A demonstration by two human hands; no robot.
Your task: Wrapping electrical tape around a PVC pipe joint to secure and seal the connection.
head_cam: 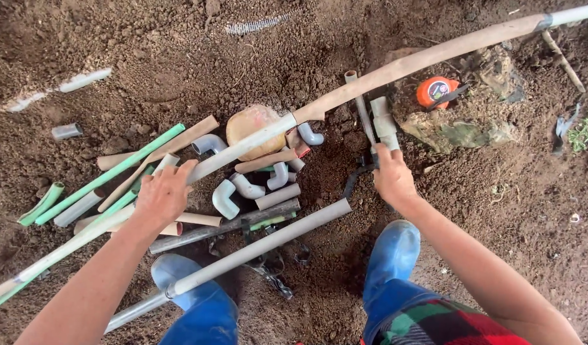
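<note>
My left hand (161, 191) presses down on a long pale pipe (243, 147) that runs diagonally from lower left to upper right across a heap of pipe pieces. Farther right that pipe joins a dirty tan length (434, 56). My right hand (391, 179) grips the dark handle of a tool (364, 163) whose upper end sits beside a short grey pipe with a fitting (383, 121) standing in the soil. Blue rubber boots (393, 255) stand on the dirt below my hands.
Green pipes (115, 169), grey elbow fittings (225, 199), short tan offcuts and a second long grey pipe (255, 249) lie piled on brown soil. An orange tape measure (434, 91) rests at upper right by a stone. A rounded tan object (252, 121) sits under the long pipe.
</note>
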